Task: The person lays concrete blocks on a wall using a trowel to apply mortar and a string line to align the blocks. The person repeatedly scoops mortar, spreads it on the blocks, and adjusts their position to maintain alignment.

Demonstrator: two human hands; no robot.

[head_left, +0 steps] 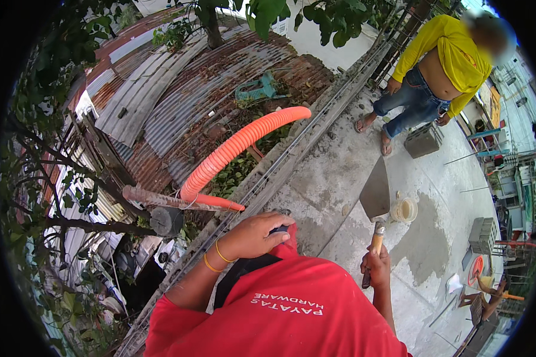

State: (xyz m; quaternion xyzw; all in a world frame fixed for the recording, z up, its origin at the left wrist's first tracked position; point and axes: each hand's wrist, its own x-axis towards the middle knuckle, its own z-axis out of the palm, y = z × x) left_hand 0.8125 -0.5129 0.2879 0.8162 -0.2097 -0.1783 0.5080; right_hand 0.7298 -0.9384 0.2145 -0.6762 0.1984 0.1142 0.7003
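My right hand (377,266) is wrapped round the wooden handle of a pointed metal trowel (374,190), with a second, dark handle also in the grip. Just beyond it, a pale round tub (404,209) stands on the concrete. My left hand (257,237) is curled at the front of my red shirt, round a small dark object I cannot make out. Left of it, an orange corrugated conduit (232,149) arches over the wall's edge, beside a rusty post (155,199) with a grey cylindrical piece.
A co-worker in yellow (435,71) stands barefoot or in sandals beside a concrete block (423,141). More blocks (482,236) sit at right, near another person (482,303). A low wall with rebar (342,104) borders corrugated roofs (196,77) and branches on the left.
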